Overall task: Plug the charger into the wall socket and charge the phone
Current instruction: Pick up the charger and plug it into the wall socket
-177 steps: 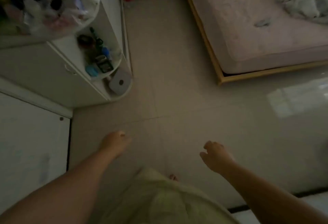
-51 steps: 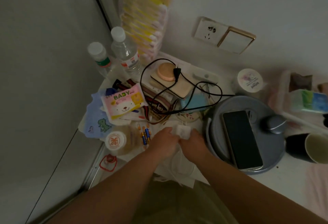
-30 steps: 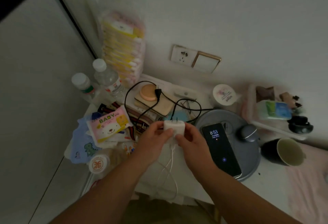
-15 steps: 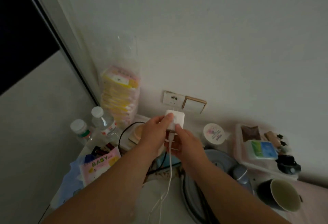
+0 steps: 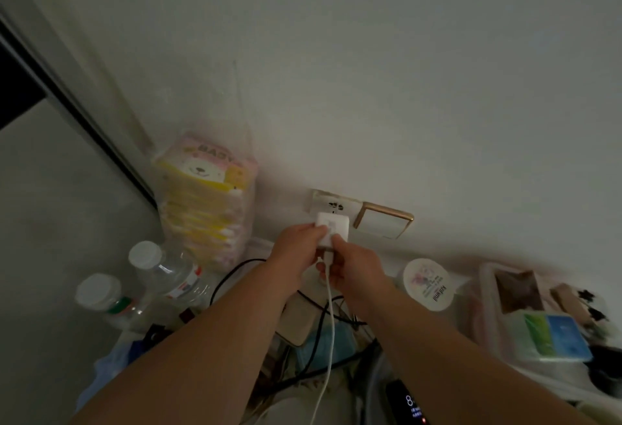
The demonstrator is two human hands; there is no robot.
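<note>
**Charger held at the wall socket by both hands**

While both forearms reach up from the lower edge of the view, the left hand (image 5: 298, 249) pinches the left side of the charger (image 5: 332, 227), its grip clenched on the white block with thumb and fingers wrapped round the edge. The right hand (image 5: 353, 268) closes on the charger's lower end, where the white cable (image 5: 330, 323) leaves it, thumb pressed to the face. That charger is a smooth, matte, square-cornered plastic block, held flat against the lower part of the wall socket (image 5: 331, 204), a glossy white plate with dark pin holes showing just above the block. Whether the pins are fully seated cannot be told.

At three o'clock from the socket, touching it, sits a wall switch (image 5: 383, 222) with a pale rocker in a gold metallic frame. The cable hangs thin and round toward six o'clock over the cluttered desk (image 5: 340, 401). The phone (image 5: 405, 404) lies at five o'clock from the hands, at the bottom edge, its dark glass screen lit with digits. At nine o'clock from the socket stands a soft stack of tissue packs (image 5: 205, 199) in clear wrap; two clear plastic bottles (image 5: 161, 273) with white caps stand at eight o'clock.
</note>
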